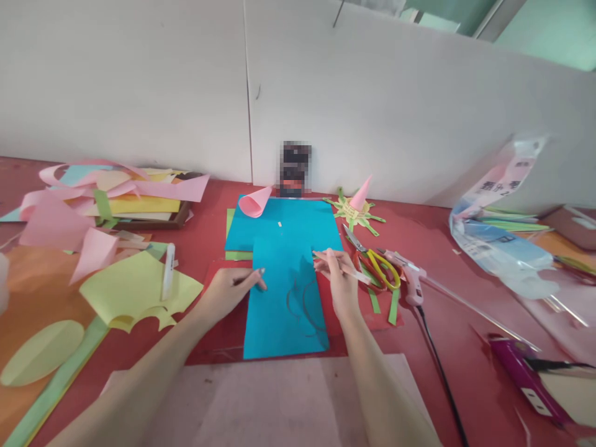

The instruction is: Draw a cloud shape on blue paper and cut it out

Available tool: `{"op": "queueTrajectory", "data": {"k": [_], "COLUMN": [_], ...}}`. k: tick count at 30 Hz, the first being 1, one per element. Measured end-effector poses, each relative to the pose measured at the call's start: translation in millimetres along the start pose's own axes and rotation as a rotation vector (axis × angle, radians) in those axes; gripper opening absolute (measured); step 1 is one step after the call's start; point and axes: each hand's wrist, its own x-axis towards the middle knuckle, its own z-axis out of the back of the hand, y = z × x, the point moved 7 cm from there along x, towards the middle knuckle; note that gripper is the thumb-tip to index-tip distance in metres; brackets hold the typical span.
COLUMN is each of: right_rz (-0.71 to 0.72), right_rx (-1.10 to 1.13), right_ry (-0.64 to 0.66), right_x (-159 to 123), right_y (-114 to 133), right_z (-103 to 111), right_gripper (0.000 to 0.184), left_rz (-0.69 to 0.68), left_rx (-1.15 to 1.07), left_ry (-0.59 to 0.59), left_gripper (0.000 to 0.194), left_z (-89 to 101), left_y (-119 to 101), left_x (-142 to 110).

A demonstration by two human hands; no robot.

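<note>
A blue paper sheet (284, 304) lies lengthwise in front of me, with curved dark lines drawn on its lower right part. It overlaps a wider blue sheet (298, 217) behind it. My left hand (233, 290) is at the left edge of the near sheet, thumb and curled fingers holding it there. Between the fingers of my right hand (342, 279) is a slim pale pencil (357, 272), its tip pointing left above the sheet's right edge. Beside that hand lie scissors (384, 267) with yellow and red handles, and a pink glue gun (412, 279).
A pink paper cone (255, 202) rests on the wider sheet. Right of it stands a green-and-yellow woven piece (354, 211) with a pink cone. Paper scraps (139, 279) and a white utility knife (168, 271) lie left. A purple tool (526, 379) and plastic packaging (503, 242) are right.
</note>
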Motion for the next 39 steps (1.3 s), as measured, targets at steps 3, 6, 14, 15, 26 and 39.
{"op": "queueTrajectory", "data": {"k": [3, 6, 14, 15, 26, 39], "right_rz": [-0.011, 0.001, 0.03, 0.051, 0.019, 0.022], "right_rx": [-0.028, -0.035, -0.085, -0.095, -0.24, -0.349], "right_ry": [0.095, 0.152, 0.282, 0.288, 0.276, 0.327], "right_x": [2, 3, 0, -1, -13, -13], "right_y": [-2, -1, 6, 9, 11, -5], "right_z": [-5, -8, -19, -20, -23, -22], "right_gripper": [0.024, 0.024, 0.023, 0.023, 0.03, 0.032], "left_rz": [-0.051, -0.102, -0.397, -0.427, -0.384, -0.392], "left_rx": [-0.022, 0.044, 0.363, 0.404, 0.611, 0.57], "left_ry": [0.061, -0.103, -0.235, -0.159, 0.132, 0.12], "left_gripper": [0.032, 0.029, 0.023, 0.026, 0.046, 0.045], "left_z": [-8.3, 2.4, 9.3, 2.1, -26.2, -24.5], "left_y": [-4, -7, -30, -31, -13, -12], "left_x": [-3, -6, -7, -6, -1, -1]}}
